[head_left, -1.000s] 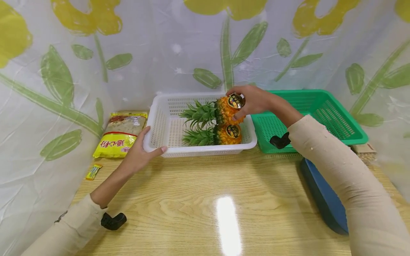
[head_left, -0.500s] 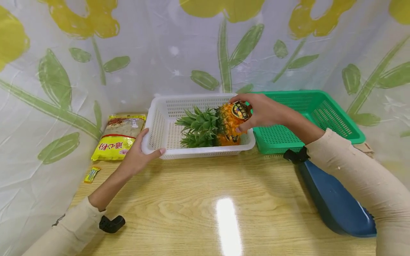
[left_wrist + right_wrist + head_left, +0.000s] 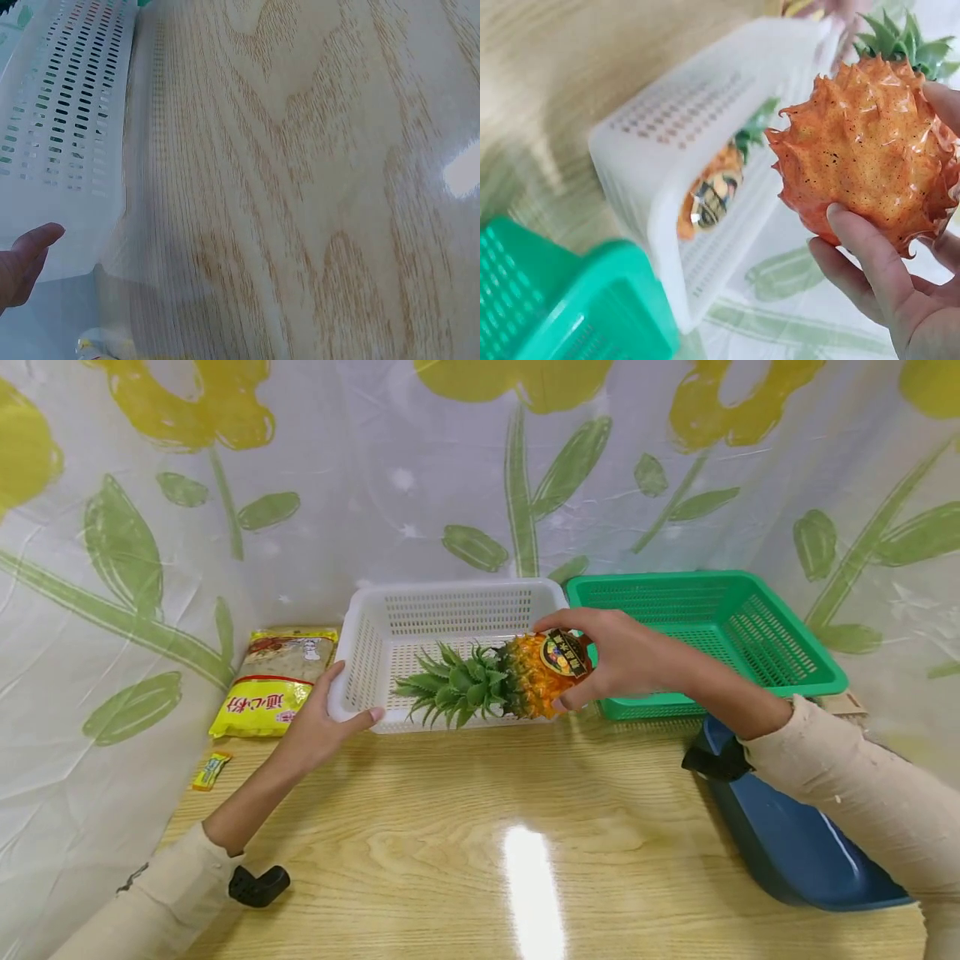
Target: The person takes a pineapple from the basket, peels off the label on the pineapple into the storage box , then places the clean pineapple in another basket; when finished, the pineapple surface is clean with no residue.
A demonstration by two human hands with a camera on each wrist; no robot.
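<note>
— Fingers of the right hand [image 3: 622,656] are curling round the fat end of the pineapple [image 3: 525,675], carrying it on its side, crown pointing left, just above the front rim of the white basket [image 3: 442,602]. What is the other hand doing?

— Left hand [image 3: 318,727] is cupping the basket's near left corner, thumb lying along the front wall, steadying it on the tabletop [image 3: 525,827].

— Is anything lying inside the basket?

— Second pineapple [image 3: 711,196] is showing through the slotted wall in the right wrist view.

— What could be going wrong from here?

— I am judging the grip to be shallow: the skin is spiky and glossy, and the crown's weight is hanging out to one side, so the fruit could be tipping out of the fingers and dropping onto the rim. The leaves could also be snagging the front wall and dragging the basket toward the green basket [image 3: 712,618] beside it.
</note>
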